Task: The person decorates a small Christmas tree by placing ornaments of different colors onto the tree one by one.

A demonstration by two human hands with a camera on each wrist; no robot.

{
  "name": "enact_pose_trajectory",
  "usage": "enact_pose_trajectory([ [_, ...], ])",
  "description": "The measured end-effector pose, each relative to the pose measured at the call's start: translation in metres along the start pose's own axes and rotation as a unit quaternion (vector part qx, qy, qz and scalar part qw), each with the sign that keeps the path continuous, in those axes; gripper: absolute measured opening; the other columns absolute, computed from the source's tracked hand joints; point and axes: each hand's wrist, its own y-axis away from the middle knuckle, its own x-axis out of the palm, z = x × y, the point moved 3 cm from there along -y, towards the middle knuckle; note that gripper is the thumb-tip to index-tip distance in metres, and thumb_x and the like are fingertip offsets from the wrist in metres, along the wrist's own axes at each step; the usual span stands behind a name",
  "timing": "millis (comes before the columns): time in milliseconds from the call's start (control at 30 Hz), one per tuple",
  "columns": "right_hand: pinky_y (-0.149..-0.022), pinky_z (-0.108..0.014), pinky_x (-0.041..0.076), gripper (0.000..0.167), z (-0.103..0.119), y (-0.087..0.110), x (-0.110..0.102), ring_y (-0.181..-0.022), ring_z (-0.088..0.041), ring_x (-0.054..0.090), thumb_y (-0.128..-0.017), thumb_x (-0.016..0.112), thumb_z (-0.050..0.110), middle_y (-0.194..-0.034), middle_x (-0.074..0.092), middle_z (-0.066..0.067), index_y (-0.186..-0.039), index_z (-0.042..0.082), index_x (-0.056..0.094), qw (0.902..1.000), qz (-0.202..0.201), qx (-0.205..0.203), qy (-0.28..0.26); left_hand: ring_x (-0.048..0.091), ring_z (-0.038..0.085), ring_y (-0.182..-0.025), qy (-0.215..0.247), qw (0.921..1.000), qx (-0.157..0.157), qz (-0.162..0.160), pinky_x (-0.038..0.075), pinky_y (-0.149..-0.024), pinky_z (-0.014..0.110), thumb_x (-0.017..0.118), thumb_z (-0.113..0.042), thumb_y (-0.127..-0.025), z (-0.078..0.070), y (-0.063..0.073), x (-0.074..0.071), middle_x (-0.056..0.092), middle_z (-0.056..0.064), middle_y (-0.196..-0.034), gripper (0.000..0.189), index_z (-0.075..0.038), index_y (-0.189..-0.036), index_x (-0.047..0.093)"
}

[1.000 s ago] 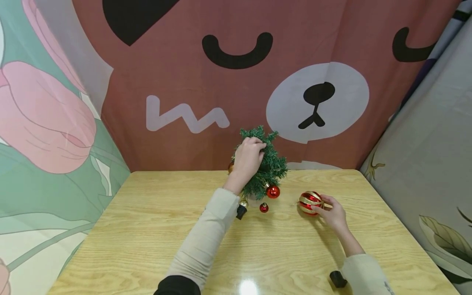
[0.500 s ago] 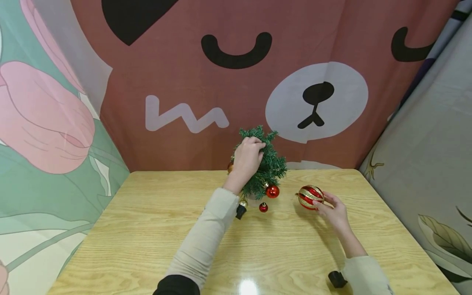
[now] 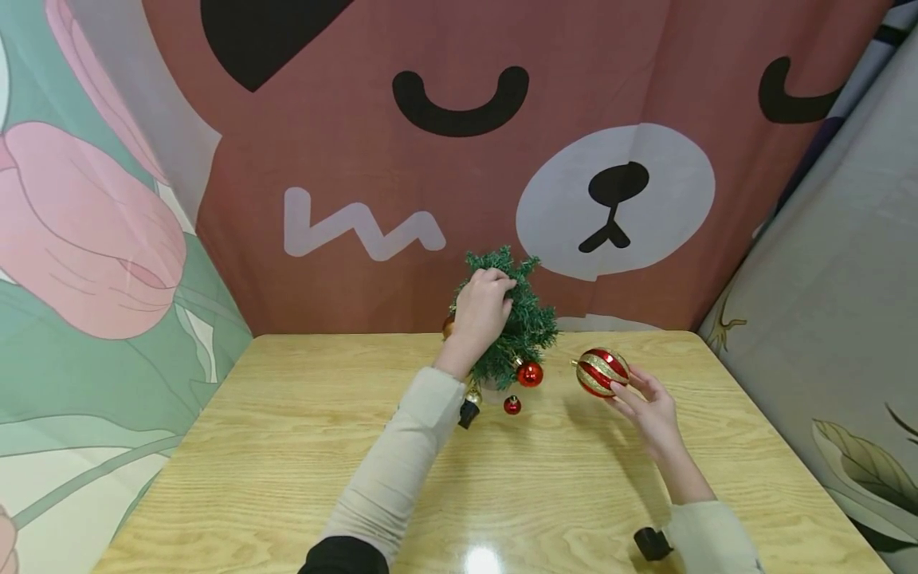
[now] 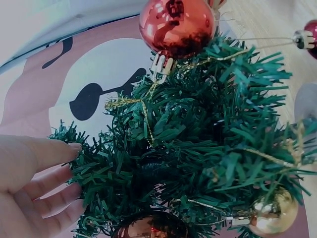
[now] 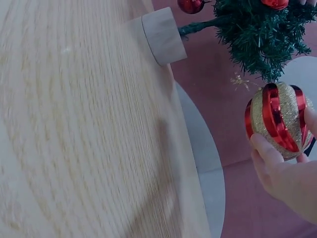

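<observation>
A small green artificial Christmas tree (image 3: 532, 319) stands near the table's back edge. My left hand (image 3: 484, 307) grips its upper part; in the left wrist view the thumb and fingers (image 4: 54, 201) close around a branch tip. My right hand (image 3: 654, 418) holds a red bauble with gold glitter stripes (image 3: 601, 372) by thumb and fingers, raised above the table to the right of the tree. The bauble's gold cap points left, toward the tree. From the branches hang a shiny red bauble (image 3: 529, 374), a smaller dark red one (image 3: 512, 406), a gold one (image 4: 275, 213) and a copper one (image 4: 151, 227).
The tree's round pale base (image 5: 163, 35) rests on the wooden table (image 3: 287, 446). Behind rises a brown curtain (image 3: 344, 295) with a bear's face. Patterned cloths flank the table on both sides. A small black block (image 3: 651, 544) sits beside the right sleeve.
My right hand has lifted the striped bauble up and tilted it, its cap now higher and nearer the tree's side. The left hand has stayed at the tree.
</observation>
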Motion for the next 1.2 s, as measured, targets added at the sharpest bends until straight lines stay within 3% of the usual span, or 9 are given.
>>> enact_pose_trajectory([
  [167,-0.081,-0.037,0.045,0.044,0.037,0.019,0.035,-0.097,-0.022,0.057,-0.079,0.065,0.0,-0.113,0.042,-0.011,-0.119,0.005,0.048,0.9968,0.048,-0.014,-0.063,0.053,0.016,-0.094,0.001,1.0,0.0,-0.003,0.047,-0.074,0.024,0.066,-0.013,-0.082,0.0,0.0,0.0,0.059,0.002,-0.105,0.026,-0.012,-0.108,0.066],
  [367,-0.079,-0.032,0.047,0.032,0.075,0.039,0.073,-0.093,-0.015,0.057,-0.085,0.051,-0.009,-0.108,0.043,-0.007,-0.112,0.007,0.045,0.996,0.025,0.006,-0.086,0.053,0.017,-0.094,0.002,0.9999,0.005,-0.009,0.047,-0.074,0.024,0.066,-0.013,-0.082,-0.001,0.001,0.0,0.06,0.003,-0.104,0.026,-0.011,-0.107,0.066],
  [500,-0.08,-0.033,0.047,0.031,0.082,0.039,0.08,-0.095,-0.014,0.056,-0.087,0.043,-0.014,-0.108,0.044,-0.007,-0.111,0.006,0.047,0.9938,0.017,0.008,-0.109,0.053,0.017,-0.094,0.0,0.9999,0.005,-0.009,0.047,-0.073,0.024,0.066,-0.013,-0.082,-0.001,0.001,0.0,0.06,0.003,-0.104,0.026,-0.011,-0.107,0.066],
  [733,-0.079,-0.036,0.047,0.032,0.089,0.034,0.087,-0.094,-0.017,0.055,-0.086,0.043,-0.016,-0.106,0.046,-0.009,-0.11,0.005,0.05,0.9884,0.032,-0.02,-0.147,0.052,0.017,-0.095,0.0,1.0,-0.001,0.002,0.047,-0.074,0.025,0.064,-0.016,-0.083,-0.001,0.001,0.001,0.059,0.003,-0.106,0.026,-0.011,-0.108,0.065],
  [1200,-0.08,-0.038,0.047,0.032,0.107,0.029,0.106,-0.096,-0.017,0.053,-0.086,0.044,-0.014,-0.106,0.044,-0.011,-0.111,0.005,0.051,0.9854,0.053,-0.036,-0.158,0.054,0.018,-0.092,0.007,0.9998,0.009,-0.015,0.048,-0.073,0.026,0.063,-0.019,-0.084,-0.001,0.001,0.0,0.061,0.004,-0.103,0.024,-0.009,-0.106,0.066],
])
